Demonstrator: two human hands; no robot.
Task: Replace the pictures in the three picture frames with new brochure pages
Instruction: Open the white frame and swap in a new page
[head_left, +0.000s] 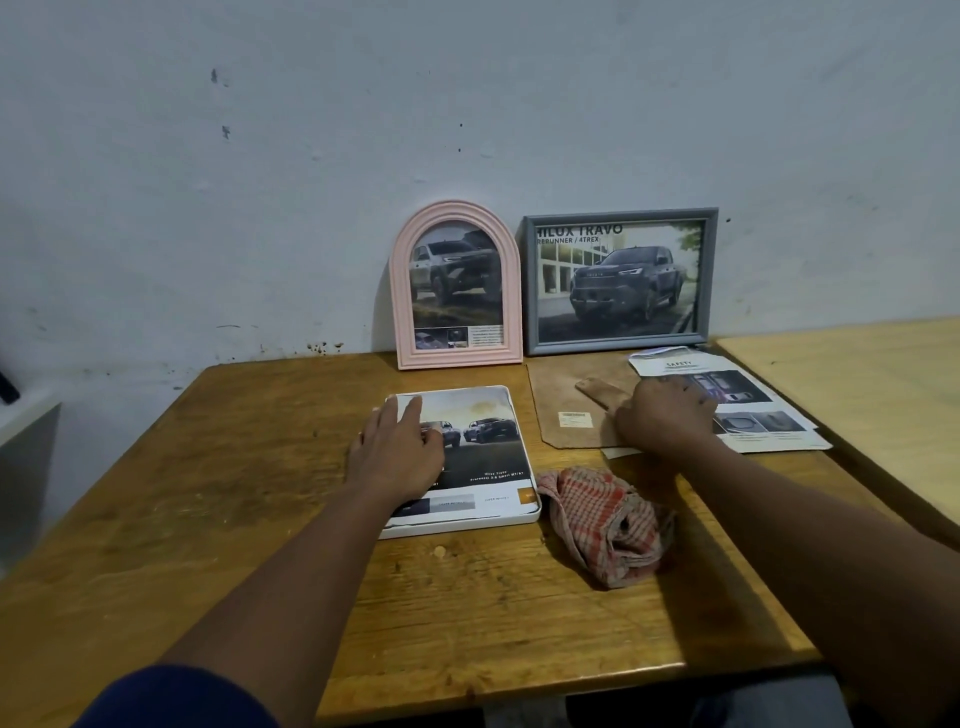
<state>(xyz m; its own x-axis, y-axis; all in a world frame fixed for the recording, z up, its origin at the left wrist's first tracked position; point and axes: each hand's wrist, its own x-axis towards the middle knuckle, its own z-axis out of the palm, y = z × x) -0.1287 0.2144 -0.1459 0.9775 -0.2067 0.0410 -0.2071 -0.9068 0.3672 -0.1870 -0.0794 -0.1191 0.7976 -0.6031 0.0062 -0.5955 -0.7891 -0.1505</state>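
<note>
Our left hand (397, 447) lies flat, fingers spread, on the truck page inside the white frame (524, 467) at the table's (234, 467) middle. Our right hand (665, 415) presses open-palmed on the brown backing board (558, 400) and brochure pages (769, 415) toward the right edge. Pink arched (405, 291) and grey (530, 286) frames hold truck pictures at the back edge.

- An arched frame (459, 285) and a rectangular frame (619, 280) stand side by side at the back of the table (218, 467), leaning on the wall (467, 104), the arched one to the left.
- A third frame (485, 452) lies flat in front of the arched one.
- A backing board (566, 410) lies in front of the rectangular frame, with brochure pages (753, 410) to its right.
- A cloth (605, 525) lies just right of the flat frame, nearer the table's front.
</note>
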